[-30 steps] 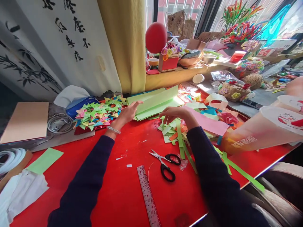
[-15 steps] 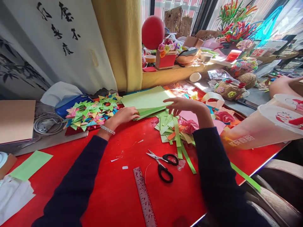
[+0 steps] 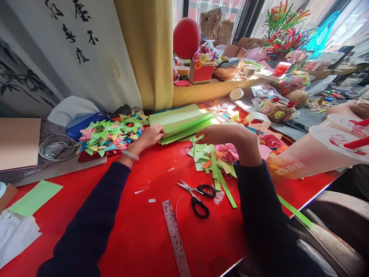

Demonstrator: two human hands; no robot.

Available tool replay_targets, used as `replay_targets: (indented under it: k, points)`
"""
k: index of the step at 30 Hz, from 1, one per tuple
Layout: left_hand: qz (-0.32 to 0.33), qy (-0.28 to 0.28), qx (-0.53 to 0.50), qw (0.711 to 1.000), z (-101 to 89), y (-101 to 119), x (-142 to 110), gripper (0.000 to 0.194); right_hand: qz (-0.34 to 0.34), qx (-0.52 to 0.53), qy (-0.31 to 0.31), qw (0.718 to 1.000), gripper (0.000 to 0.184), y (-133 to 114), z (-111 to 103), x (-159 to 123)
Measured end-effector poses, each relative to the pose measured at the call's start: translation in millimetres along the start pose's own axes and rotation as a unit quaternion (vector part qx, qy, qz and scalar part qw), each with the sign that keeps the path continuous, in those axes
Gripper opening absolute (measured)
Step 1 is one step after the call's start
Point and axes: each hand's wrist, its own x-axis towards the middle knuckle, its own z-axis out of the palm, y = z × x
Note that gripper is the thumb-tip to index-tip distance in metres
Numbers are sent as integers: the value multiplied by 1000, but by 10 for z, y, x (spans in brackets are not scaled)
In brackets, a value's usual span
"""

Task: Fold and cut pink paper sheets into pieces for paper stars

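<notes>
My left hand [image 3: 147, 138], with a beaded bracelet at the wrist, pinches the near left corner of a stack of light green paper [image 3: 175, 118]. Some upper sheets are raised and fanned apart along their near edge. Just right of the stack, my right hand [image 3: 229, 137] hovers with fingers stretched out, holding nothing that I can see. Below it lies a heap of cut green paper strips [image 3: 201, 154]. Black-handled scissors [image 3: 198, 196] rest slightly spread on the red table [image 3: 138, 231]. Near them lies a clear patterned ruler [image 3: 176, 238].
Folded paper pieces [image 3: 111, 134] are heaped on the left, near a loose green sheet [image 3: 36, 197]. Large plastic cups [image 3: 302, 154] with red straws stand at the right edge. Behind them another person's hand [image 3: 346, 109] shows. Flower crafts and a red balloon [image 3: 186, 38] stand at the back.
My left hand has gone from spread fingers to a pinch on the paper's corner. The upper sheets have lifted and fanned. My right hand stays extended near the strips. The view has shifted slightly.
</notes>
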Motion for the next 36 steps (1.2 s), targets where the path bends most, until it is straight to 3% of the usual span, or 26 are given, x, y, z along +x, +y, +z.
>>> replay_targets:
  k: [3, 8, 15, 19, 25, 30, 36]
  points:
    - [-33, 31, -16, 999, 6, -30, 8, 14, 13, 103, -44, 994, 10, -47, 197, 197]
    - [-79, 56, -45, 994, -25, -46, -17, 29, 37, 255, -58, 964, 35, 41, 487, 470]
    - [-72, 95, -19, 993, -14, 2, -64, 13, 76, 392, -33, 916, 25, 197, 640, 660]
    - [-16, 68, 9, 998, -17, 69, -97, 32, 97, 428, 9, 898, 23, 201, 771, 757]
    - [32, 9, 38, 999, 3, 155, -111, 30, 98, 452, 43, 886, 30, 235, 947, 840]
    - [19, 10, 28, 999, 54, 152, -89, 42, 76, 464, 16, 883, 22, 245, 964, 834]
    - [-2, 5, -30, 1000, 81, 55, -64, 39, 65, 466, -31, 882, 15, 248, 953, 839]
